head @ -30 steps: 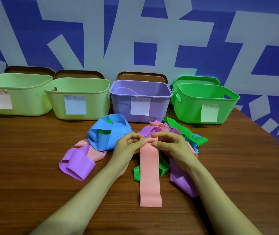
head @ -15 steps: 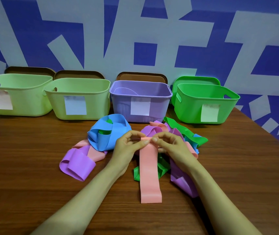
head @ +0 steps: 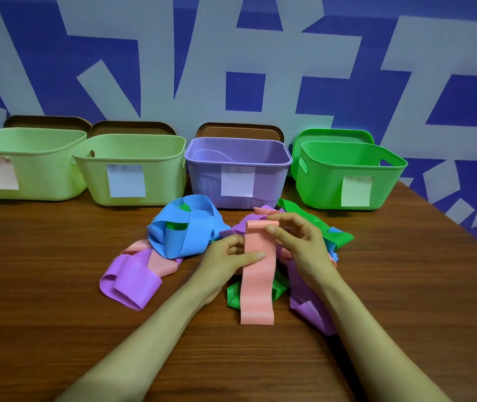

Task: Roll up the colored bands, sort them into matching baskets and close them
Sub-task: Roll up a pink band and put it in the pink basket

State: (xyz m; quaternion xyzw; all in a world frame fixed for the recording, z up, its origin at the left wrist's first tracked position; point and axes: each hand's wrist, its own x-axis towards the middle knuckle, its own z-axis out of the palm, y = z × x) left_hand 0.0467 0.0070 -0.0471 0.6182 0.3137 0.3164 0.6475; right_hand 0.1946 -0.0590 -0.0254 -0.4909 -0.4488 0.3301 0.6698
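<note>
1. One wooden tabletop [head: 43, 271] carries everything, with a blue and grey patterned wall behind it.
2. Four open baskets stand in a row along its far edge: a pale green basket [head: 28, 169] at far left, a second pale green basket [head: 133, 175], a purple basket [head: 237, 158], and a bright green basket [head: 347, 169]. Each has a paper label on its front. Their floors are hidden from this angle.
3. Three brown lids [head: 240, 132] lean behind the first three baskets, and a green lid [head: 333, 134] leans behind the bright green one.
4. Loose bands lie heaped in front of the purple basket, among them a blue band [head: 185, 230], a purple band [head: 128, 282] and a green band [head: 315, 221].
5. On top lies the pink band [head: 257, 285], its near end flat on the tabletop and its far end lifted.
6. Left hand [head: 225, 256]: thumb laid across the pink band, fingers behind it, pinching its left edge.
7. Right hand [head: 298, 242]: fingers curled, gripping the band's raised far end.
</note>
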